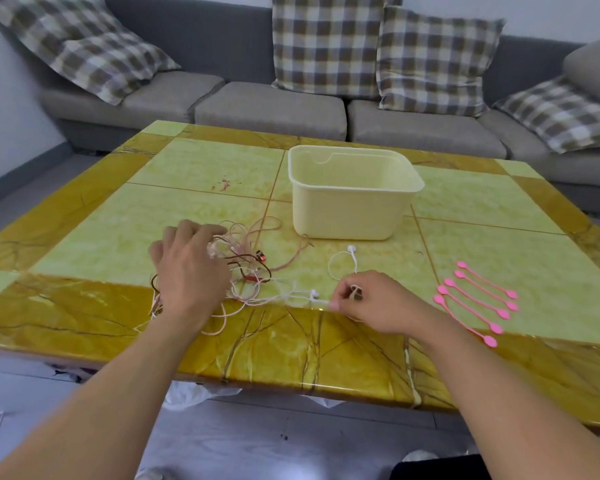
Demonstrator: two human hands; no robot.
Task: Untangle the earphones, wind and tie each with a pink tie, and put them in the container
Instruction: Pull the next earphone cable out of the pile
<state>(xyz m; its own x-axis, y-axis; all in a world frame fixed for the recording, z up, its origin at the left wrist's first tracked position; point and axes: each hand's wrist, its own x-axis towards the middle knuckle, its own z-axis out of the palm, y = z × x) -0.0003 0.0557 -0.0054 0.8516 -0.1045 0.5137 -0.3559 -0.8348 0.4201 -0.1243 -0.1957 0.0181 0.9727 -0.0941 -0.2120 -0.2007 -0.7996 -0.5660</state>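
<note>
A tangle of earphones [248,268], with pink, brown and white cables, lies near the table's front edge. My left hand [187,268] rests on its left side, fingers curled into the cables. My right hand [378,301] pinches the white earphone cable [340,268], which loops up to a white earbud [351,249]. A second white earbud [314,294] lies just left of that hand. Several pink ties [475,301] lie in a row at the right. The pale yellow container [352,216] stands behind the tangle, with nothing visible inside.
The green and amber tiled table [205,168] ends close to me. A grey sofa [274,109] with checked cushions runs along behind it. White bags [194,393] and a white cable lie on the floor under the table edge.
</note>
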